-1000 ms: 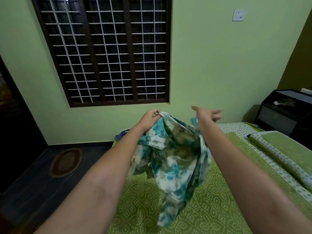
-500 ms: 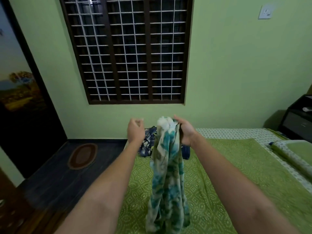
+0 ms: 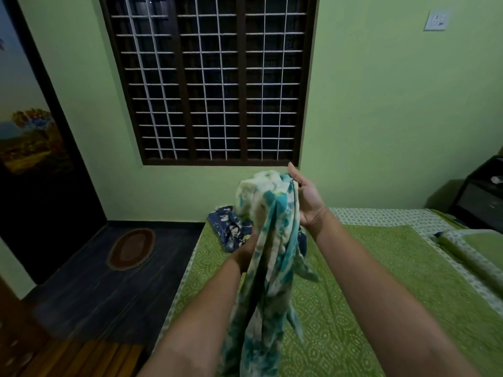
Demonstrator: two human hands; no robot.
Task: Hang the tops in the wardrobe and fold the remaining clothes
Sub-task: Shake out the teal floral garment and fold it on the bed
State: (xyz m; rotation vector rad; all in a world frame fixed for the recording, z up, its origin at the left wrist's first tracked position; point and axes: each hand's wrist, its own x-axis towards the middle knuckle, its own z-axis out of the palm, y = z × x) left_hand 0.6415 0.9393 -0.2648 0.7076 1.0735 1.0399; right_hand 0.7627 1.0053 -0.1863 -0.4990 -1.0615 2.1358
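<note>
My right hand (image 3: 309,198) holds the top of a soft white cloth with blue-green flowers (image 3: 265,240), fingers pinching it, high above the green dotted bed (image 3: 353,281). My left hand (image 3: 243,258) is behind the cloth, so I cannot tell its fingers. It looks light and floppy. I would take its shoulders.

Bed (image 3: 353,308) w/ green dotted cover lies under the right hand (image 3: 307,198). Barred window (image 3: 209,77) w/ dark frame on the green wall, above & behind the hand. Switch plate (image 3: 436,20) up high, to its right. Oval brown mat (image 3: 131,248) on dark floor, well left. Black cabinet (image 3: 481,197) far right; green pillow (image 3: 473,248) near it.
</note>
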